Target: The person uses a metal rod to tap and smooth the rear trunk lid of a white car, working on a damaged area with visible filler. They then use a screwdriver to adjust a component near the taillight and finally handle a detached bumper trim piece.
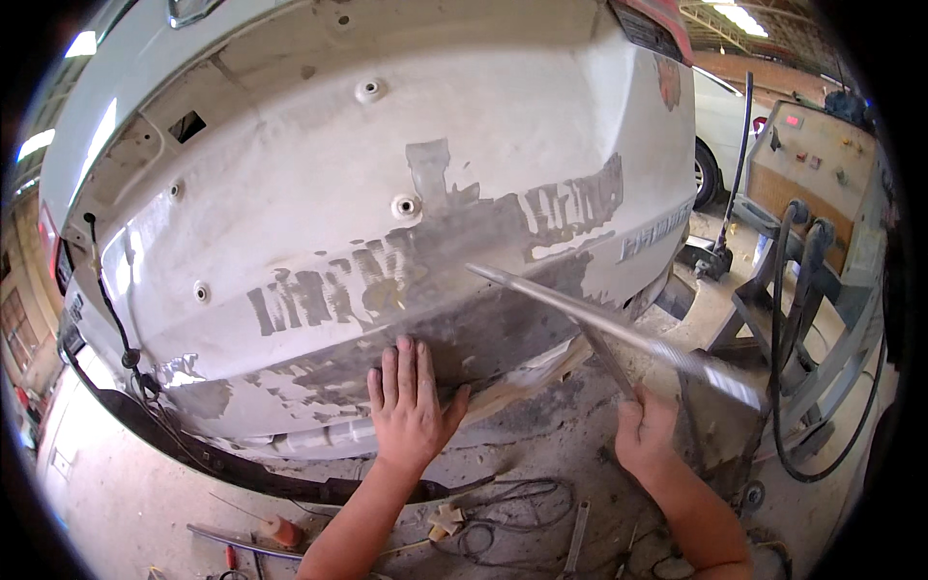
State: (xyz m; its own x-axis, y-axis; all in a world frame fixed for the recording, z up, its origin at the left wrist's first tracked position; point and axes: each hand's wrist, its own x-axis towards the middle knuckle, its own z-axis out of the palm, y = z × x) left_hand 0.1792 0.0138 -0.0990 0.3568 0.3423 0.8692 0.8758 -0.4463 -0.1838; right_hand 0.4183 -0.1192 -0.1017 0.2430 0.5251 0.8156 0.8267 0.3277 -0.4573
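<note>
The white rear body panel of a car (522,106) has grey, streaked bare patches across its lower part. My left hand (406,406) lies on the lower grey band with fingers stretched out and touching it. My right hand (643,430) grips a narrow flat metal bar (607,358), which slants up to the left. Above it a long shiny metal rod (619,333) crosses diagonally, its left tip over the grey patch. Whether that tip touches the panel, and whether rod and bar are joined, I cannot tell.
A wheeled machine with a board (802,184) and hanging black cables stands at the right. Behind it is a white car (715,126). A dark trim piece (145,425) hangs along the lower left. Tools, cables (503,527) and an orange object (285,532) lie on the floor.
</note>
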